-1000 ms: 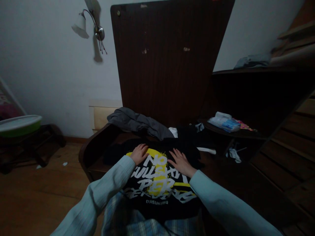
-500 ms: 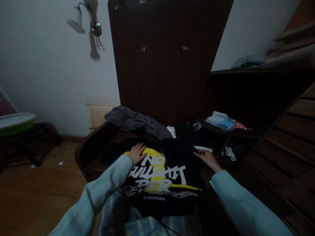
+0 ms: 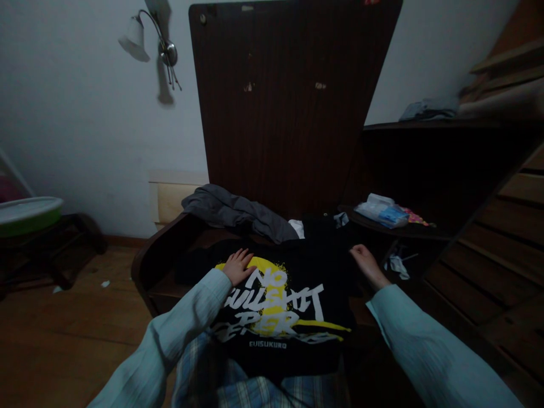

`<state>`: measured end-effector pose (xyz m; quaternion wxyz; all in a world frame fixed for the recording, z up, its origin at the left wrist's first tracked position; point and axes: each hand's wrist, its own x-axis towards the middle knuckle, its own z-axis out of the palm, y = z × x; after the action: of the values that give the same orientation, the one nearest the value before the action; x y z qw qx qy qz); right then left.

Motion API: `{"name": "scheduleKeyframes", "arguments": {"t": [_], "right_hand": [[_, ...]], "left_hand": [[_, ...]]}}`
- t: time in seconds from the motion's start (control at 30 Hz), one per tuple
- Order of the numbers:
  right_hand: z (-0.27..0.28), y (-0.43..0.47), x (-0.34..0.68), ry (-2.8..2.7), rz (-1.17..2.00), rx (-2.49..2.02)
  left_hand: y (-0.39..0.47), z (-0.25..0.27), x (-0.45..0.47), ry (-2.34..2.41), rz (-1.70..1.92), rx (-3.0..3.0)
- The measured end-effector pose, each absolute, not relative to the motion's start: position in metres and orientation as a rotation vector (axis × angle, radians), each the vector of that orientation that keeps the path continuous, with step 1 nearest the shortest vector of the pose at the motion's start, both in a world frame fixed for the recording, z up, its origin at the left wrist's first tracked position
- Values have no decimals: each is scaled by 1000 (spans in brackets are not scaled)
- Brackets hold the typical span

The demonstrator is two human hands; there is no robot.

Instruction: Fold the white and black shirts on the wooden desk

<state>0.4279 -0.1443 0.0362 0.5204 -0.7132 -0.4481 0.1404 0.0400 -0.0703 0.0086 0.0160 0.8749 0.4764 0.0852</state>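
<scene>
A black T-shirt (image 3: 306, 266) with white lettering and a yellow print lies spread over a dark wooden seat and my lap. My left hand (image 3: 238, 267) rests flat on its upper left part, fingers extended over the yellow print. At the shirt's right side, my right hand (image 3: 366, 264) is closed, its fingers curled on the edge of the black sleeve. The fingertips there are partly hidden. Blue plaid cloth (image 3: 255, 391) shows below the shirt's hem.
Behind the shirt lies crumpled grey clothing (image 3: 242, 211). A dark wooden panel (image 3: 293, 113) rises at the back. On the right, a shelf holds a plastic packet (image 3: 380, 211). A green basin (image 3: 32, 215) sits on a low stool at far left.
My right hand has moved right and slightly up, drawing the shirt's right sleeve outward over a white patch that showed before. My left hand has stayed on the shirt.
</scene>
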Motion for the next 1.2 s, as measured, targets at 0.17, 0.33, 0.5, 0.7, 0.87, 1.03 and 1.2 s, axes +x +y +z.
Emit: {"name": "scheduleKeyframes", "arguments": {"t": [0.17, 0.33, 0.5, 0.7, 0.87, 1.03, 1.2], "right_hand": [[54, -141, 443, -1243, 203, -1890], [71, -155, 433, -1458, -332, -2425], [84, -157, 359, -1809, -369, -2269], [78, -129, 272, -2209, 149, -2184], [73, -108, 266, -2035, 156, -2254], [62, -116, 252, -1937, -237, -1898], [36, -116, 224, -2144, 49, -1928]], "left_hand": [[-69, 7, 40, 1481, 268, 2721], [-71, 9, 41, 1484, 240, 2714], [-75, 12, 43, 1488, 213, 2711], [-84, 9, 43, 1450, 232, 2730], [-91, 5, 39, 1420, 272, 2727], [-91, 20, 41, 1377, 198, 2737], [-86, 37, 68, 1660, 193, 2703]]}}
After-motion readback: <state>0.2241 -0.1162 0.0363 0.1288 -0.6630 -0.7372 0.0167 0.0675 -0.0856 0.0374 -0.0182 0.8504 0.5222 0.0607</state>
